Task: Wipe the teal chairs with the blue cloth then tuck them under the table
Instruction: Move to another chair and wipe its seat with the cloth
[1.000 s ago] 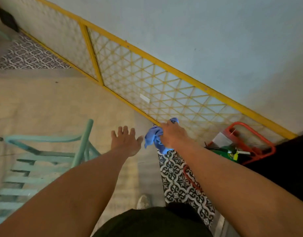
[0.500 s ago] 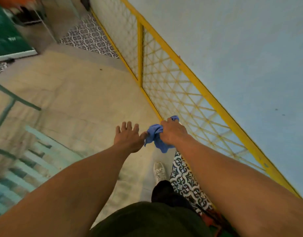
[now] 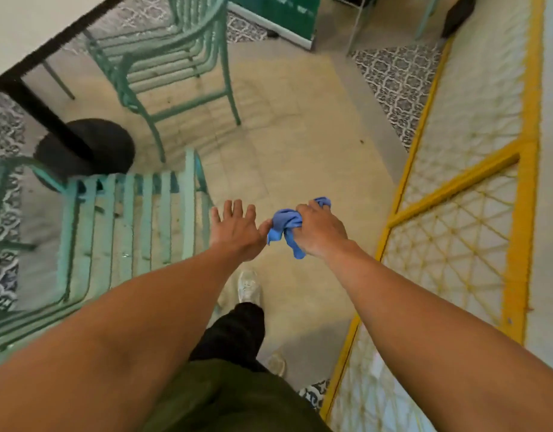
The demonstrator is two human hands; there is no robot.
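Both hands are stretched forward above the floor (image 3: 287,157). The right hand (image 3: 320,232) clenches the bunched blue cloth (image 3: 283,224), while the left hand (image 3: 236,229) is spread flat, its thumb touching the cloth. Just left of it stands a teal chair (image 3: 119,232) with a slatted seat; a second teal chair (image 3: 172,57) sits beyond, beside the desk (image 3: 16,23). A green board (image 3: 278,10) at the far edge carries white writing, too blurred to read.
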